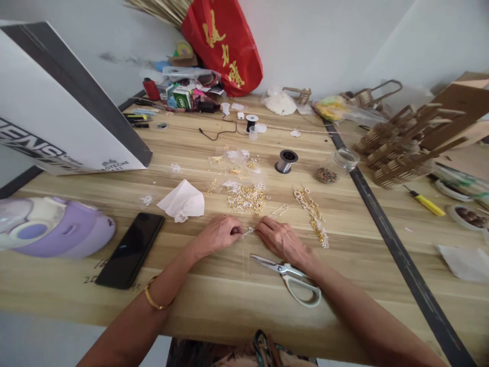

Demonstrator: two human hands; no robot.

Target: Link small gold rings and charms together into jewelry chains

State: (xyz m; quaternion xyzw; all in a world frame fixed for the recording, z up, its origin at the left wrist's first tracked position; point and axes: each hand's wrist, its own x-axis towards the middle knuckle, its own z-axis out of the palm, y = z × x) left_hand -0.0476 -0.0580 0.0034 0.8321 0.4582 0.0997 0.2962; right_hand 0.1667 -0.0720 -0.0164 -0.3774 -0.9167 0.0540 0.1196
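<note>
A small silvery chain piece (249,231) stretches between my two hands above the wooden table (214,300). My left hand (221,233) pinches its left end, fingertips together. At its right end, the closed fingers of my right hand (278,236) hold it against the table. Thin chain with a loop (281,210) lies just beyond my right fingers. Scissors (301,285) with pale handles rest beside my right wrist. Beyond my hands is a pile of gold and silver bits (246,198). Gold and silver chains (313,216) lie to the right.
A black phone (130,250), purple device (64,227) and crumpled paper (182,201) are on the left. A wire spool (286,161) and jar of beads (336,165) stand farther back. A yellow cutter (428,203) lies right, near small woven baskets (401,148).
</note>
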